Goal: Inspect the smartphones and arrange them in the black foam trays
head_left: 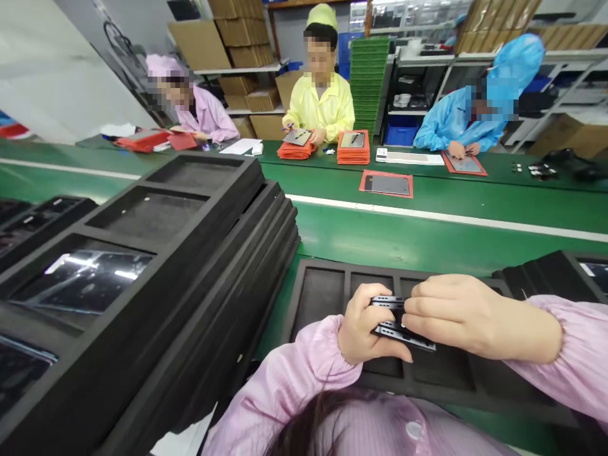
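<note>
My left hand (369, 323) is closed around the left ends of slim dark tablets (408, 337), held edge-on one above another with a gap between them. Small slots show along their edges. My right hand (446, 313) reaches in from the right, its fingers pressed together over the right part of the tablets; its fingertips are partly hidden between them. Both hands are above a black foam tray (323, 288) with several rectangular recesses, and my forearms cover part of it.
A tall stack of black foam trays (228, 234) rises at left, a glossy-screened tablet (88, 278) in its top one. More trays (536, 278) stand at right. Across the green bench (456, 247), several people in smocks handle panels on orange sheets (353, 152).
</note>
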The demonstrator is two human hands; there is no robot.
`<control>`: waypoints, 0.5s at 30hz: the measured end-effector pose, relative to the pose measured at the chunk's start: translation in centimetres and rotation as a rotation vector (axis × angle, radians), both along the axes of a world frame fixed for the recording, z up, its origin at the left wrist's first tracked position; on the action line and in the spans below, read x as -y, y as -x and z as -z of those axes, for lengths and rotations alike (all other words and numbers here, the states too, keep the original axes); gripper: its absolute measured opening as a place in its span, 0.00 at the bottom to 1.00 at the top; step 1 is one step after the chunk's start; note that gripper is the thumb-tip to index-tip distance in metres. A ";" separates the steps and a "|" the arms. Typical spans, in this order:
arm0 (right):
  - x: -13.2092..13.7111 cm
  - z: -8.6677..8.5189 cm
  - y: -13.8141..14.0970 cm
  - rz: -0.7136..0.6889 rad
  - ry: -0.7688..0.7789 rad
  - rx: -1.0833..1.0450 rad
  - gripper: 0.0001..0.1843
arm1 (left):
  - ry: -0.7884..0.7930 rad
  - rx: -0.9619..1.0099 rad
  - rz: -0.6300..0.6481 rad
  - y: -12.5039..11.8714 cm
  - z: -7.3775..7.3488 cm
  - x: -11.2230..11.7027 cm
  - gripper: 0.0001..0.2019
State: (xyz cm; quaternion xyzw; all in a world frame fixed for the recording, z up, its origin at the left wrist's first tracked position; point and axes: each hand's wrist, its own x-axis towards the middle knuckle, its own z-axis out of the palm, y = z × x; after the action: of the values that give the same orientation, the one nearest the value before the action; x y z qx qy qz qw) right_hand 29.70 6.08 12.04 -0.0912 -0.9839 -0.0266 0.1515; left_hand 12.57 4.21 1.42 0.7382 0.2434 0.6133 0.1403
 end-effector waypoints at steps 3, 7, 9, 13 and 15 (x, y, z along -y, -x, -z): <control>-0.4 -0.6 0.3 -0.089 -0.036 0.074 0.16 | -0.009 0.014 0.005 0.0 -0.1 -0.1 0.22; -0.6 -1.1 0.4 -0.149 -0.117 0.143 0.14 | -0.032 0.035 -0.007 -0.1 -0.1 -0.2 0.22; -0.6 -1.3 0.5 -0.160 -0.144 0.174 0.13 | -0.047 0.044 -0.016 -0.2 -0.1 -0.2 0.23; -0.6 -1.9 0.8 -0.191 -0.188 0.220 0.12 | -0.065 0.057 -0.024 -0.3 0.1 -0.4 0.23; -0.5 -2.1 1.0 -0.204 -0.204 0.237 0.12 | -0.069 0.061 -0.023 -0.4 0.1 -0.3 0.23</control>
State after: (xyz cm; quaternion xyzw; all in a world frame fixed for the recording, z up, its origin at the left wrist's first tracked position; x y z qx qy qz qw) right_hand 28.70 6.56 14.11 0.0284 -0.9912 -0.1213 0.0450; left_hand 12.94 4.56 1.29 0.7206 0.2263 0.6452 0.1153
